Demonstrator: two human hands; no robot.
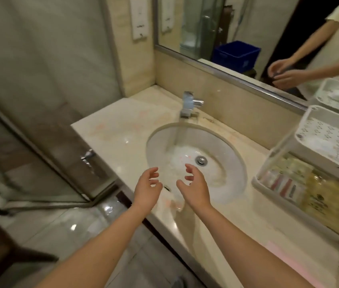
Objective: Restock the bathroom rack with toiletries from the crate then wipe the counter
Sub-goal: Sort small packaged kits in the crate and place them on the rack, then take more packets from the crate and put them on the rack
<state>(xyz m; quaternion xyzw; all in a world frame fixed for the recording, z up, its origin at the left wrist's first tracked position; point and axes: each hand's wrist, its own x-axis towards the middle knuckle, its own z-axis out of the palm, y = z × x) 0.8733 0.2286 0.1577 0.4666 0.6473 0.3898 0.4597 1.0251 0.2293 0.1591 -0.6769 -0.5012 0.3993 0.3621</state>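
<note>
Your left hand [146, 185] and your right hand [195, 188] are both stretched out over the near edge of the basin [237, 154]. The palms are turned toward each other with a clear gap between them. The fingers of each hand are spread and loosely bent, and neither hand holds or touches anything. Beyond your hands, the tap [188, 104] stands at the back of the basin, and a stream of water [176, 135] falls from it into the bowl, landing just left of the drain [201, 160]. The counter [118, 125] runs around the basin, and its pale stone is stained near the tap. The rack [276, 154] stands on the counter just to your right of the basin, close to the wall. Its lower shelf is filled with small packets [320, 194], red-and-white ones toward the basin and yellowish ones beside them, while the perforated upper shelf [330, 138] is too blurred to tell what lies on it. You see the blue crate [237, 56] only as a reflection in the mirror [206, 28], somewhere behind you. A pale pink patch [278, 252] lies on the counter near your right forearm, too blurred to identify. A glass door [39, 152] closes off your left side.
</note>
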